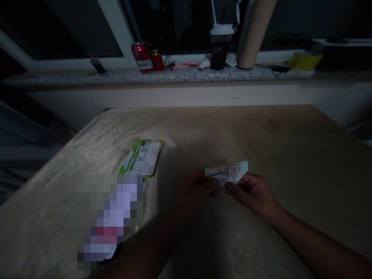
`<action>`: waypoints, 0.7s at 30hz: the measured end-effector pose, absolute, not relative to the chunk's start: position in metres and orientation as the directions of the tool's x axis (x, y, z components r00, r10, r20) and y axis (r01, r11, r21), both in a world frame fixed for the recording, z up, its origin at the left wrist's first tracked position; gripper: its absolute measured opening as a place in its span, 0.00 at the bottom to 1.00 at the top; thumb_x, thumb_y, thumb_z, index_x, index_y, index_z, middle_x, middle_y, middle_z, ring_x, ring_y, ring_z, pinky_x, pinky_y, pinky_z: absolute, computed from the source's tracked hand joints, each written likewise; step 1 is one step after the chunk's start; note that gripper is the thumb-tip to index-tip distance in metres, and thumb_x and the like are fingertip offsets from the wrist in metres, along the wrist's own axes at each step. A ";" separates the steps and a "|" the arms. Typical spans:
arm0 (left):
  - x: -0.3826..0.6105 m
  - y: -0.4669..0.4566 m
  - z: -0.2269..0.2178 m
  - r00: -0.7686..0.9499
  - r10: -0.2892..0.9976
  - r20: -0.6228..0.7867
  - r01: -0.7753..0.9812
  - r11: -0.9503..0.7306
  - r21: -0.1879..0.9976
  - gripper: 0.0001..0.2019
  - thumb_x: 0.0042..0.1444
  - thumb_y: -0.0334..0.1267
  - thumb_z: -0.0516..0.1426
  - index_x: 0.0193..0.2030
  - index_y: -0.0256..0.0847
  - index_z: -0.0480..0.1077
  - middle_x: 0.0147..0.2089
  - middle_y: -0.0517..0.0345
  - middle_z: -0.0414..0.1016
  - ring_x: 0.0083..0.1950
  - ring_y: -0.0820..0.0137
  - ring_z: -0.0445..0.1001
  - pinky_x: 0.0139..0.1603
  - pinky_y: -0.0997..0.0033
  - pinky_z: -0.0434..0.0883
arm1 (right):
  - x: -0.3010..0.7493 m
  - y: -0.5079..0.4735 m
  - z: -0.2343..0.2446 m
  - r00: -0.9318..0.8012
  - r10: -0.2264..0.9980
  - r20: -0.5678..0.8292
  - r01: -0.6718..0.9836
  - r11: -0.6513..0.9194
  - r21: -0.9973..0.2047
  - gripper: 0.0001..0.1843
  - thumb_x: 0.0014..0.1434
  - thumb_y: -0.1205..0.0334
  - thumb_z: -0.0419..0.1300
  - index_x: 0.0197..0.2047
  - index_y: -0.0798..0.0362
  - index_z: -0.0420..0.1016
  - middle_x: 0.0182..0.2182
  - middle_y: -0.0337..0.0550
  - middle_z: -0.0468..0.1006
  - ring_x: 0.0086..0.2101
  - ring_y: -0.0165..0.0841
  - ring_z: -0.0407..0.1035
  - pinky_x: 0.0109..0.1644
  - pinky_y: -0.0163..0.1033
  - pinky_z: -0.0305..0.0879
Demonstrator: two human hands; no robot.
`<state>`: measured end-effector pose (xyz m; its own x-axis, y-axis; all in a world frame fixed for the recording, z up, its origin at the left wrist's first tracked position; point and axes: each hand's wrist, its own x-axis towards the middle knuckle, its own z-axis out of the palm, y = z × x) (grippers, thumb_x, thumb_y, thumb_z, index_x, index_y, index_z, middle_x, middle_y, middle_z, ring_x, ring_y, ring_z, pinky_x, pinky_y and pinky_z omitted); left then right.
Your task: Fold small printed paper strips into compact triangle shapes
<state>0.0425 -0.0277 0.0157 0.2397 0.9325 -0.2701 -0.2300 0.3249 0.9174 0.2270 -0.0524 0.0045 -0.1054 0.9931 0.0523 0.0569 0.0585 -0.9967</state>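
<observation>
Between my two hands, above the table, is a small printed paper card (229, 170) with orange and white blocks of text and a slanted right corner. My left hand (200, 186) pinches its lower left side, thumb on the front. On the lower right edge, my right hand (252, 192) grips it with thumb and fingers. The fingers behind the card are hidden. To the left lies a green printed packet (142, 158) with white text panels and square codes. Just below that packet is a pixelated, pale, long object (119, 209) that I cannot make out.
The table (290, 155) has a plain, tan cover and meets the wall below a speckled stone windowsill (116, 78). Along the sill stand a red can (142, 58), a lidded drink cup (219, 46), a cardboard tube (255, 35) and a yellow roll (305, 61). The room is dim.
</observation>
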 end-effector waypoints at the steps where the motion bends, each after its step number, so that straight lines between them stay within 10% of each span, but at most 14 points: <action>1: 0.043 -0.028 0.016 0.245 0.931 -0.270 -0.224 0.326 0.919 0.11 0.45 0.40 0.68 0.34 0.36 0.78 0.28 0.57 0.76 0.29 0.71 0.69 0.32 0.70 0.67 | 0.227 -0.052 0.005 -0.100 0.993 0.056 0.056 0.062 -0.997 0.11 0.60 0.53 0.67 0.35 0.52 0.81 0.28 0.43 0.84 0.28 0.33 0.77 0.33 0.37 0.75; 21: 0.039 -0.027 0.013 0.326 0.917 -0.229 -0.125 0.283 0.951 0.14 0.47 0.46 0.70 0.35 0.37 0.81 0.33 0.52 0.82 0.33 0.66 0.77 0.37 0.67 0.72 | 0.228 -0.053 0.013 -0.051 0.998 0.044 0.089 0.049 -0.995 0.17 0.59 0.47 0.67 0.30 0.52 0.80 0.23 0.40 0.78 0.23 0.30 0.68 0.27 0.35 0.65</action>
<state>0.0385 -0.0272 0.0130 0.3263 0.9170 -0.2295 -0.1250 0.2825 0.9511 0.2283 -0.0526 0.0125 -0.0513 0.9977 0.0443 0.0887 0.0488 -0.9949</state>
